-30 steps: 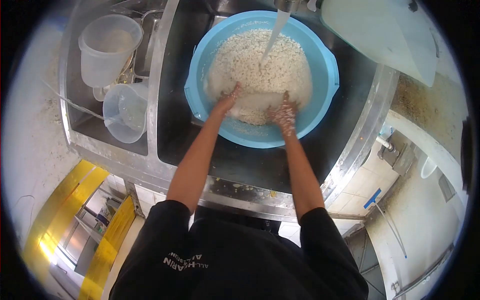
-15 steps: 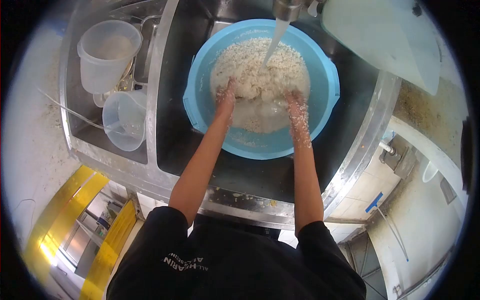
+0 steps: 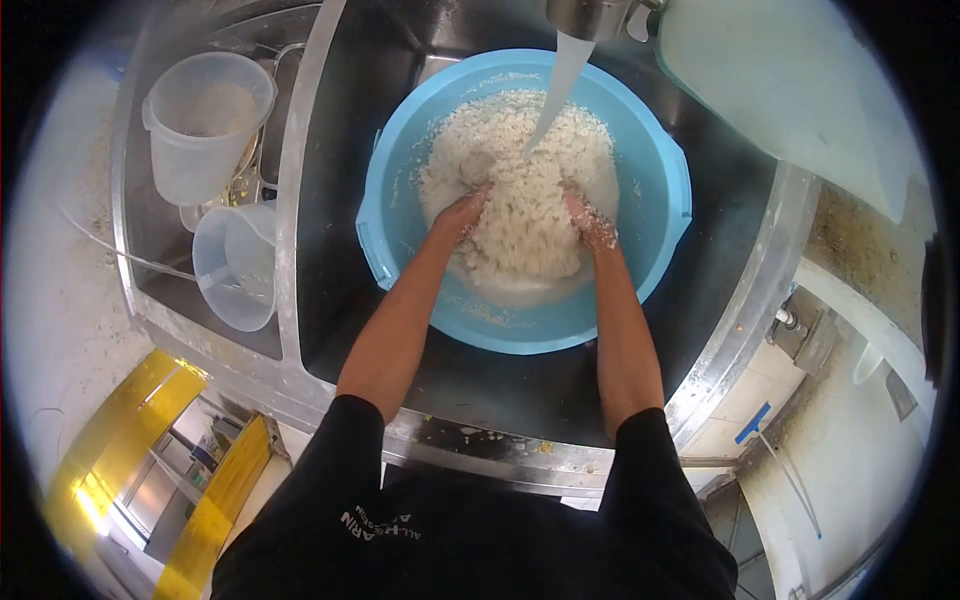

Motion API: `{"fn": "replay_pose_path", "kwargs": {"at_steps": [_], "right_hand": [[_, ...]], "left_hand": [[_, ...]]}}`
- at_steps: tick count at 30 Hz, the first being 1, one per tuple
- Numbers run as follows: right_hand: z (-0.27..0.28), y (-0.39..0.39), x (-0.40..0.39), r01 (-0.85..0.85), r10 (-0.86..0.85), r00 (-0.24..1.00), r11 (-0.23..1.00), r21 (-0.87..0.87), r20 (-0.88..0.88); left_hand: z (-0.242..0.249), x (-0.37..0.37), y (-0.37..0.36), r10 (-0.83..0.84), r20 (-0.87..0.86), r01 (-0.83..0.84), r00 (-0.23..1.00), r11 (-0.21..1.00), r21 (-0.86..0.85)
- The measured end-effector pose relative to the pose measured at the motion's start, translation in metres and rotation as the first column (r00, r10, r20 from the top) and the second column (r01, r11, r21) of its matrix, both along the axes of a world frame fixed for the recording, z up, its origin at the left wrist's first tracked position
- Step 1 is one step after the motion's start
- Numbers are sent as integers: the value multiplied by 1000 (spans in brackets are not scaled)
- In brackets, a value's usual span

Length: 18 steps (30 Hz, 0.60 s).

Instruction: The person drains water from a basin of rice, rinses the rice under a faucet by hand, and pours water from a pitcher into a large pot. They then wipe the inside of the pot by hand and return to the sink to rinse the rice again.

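A light-blue plastic basin (image 3: 655, 262) holds a large mound of white rice (image 3: 525, 215) in cloudy water. My left hand (image 3: 466, 212) is sunk into the left side of the mound, its fingers hidden by rice. Opposite it, my right hand (image 3: 588, 218) presses into the right side, with grains stuck to its back and wrist and its fingers also buried. Rice lies heaped between the two hands and looks blurred by motion. From the tap (image 3: 578, 18), a stream of water (image 3: 560, 95) falls onto the rice behind my hands.
The basin stands in a metal sink (image 3: 335, 200). In the left sink compartment are an upright translucent bucket (image 3: 185, 165) and a tilted translucent container (image 3: 240, 270). A pale translucent sheet-like object (image 3: 780, 90) overhangs the right rear. A blue squeegee (image 3: 755, 422) leans low on the right.
My hands have moved closer together, and rice now fills the watery gap that was between them. The basin sits slightly lower in view.
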State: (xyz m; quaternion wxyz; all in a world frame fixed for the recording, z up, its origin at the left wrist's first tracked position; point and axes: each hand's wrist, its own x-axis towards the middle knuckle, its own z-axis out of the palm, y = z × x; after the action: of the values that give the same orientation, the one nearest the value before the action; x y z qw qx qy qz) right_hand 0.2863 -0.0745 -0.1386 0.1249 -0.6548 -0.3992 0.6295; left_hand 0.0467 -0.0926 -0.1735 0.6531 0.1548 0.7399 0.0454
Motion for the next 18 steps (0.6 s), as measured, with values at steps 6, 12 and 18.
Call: {"fn": "replay_pose_path", "kwargs": {"at_steps": [6, 12, 18], "right_hand": [[28, 12, 34, -709, 688, 702, 698, 99, 181], [6, 40, 5, 173, -263, 943, 911, 373, 203], [16, 109, -23, 65, -62, 998, 978, 200, -23]], "left_hand": [[-1, -15, -41, -480, -516, 682, 710, 284, 674], [35, 2, 9, 318, -118, -175, 941, 752, 635], [74, 1, 76, 367, 297, -446, 882, 855, 266]]}}
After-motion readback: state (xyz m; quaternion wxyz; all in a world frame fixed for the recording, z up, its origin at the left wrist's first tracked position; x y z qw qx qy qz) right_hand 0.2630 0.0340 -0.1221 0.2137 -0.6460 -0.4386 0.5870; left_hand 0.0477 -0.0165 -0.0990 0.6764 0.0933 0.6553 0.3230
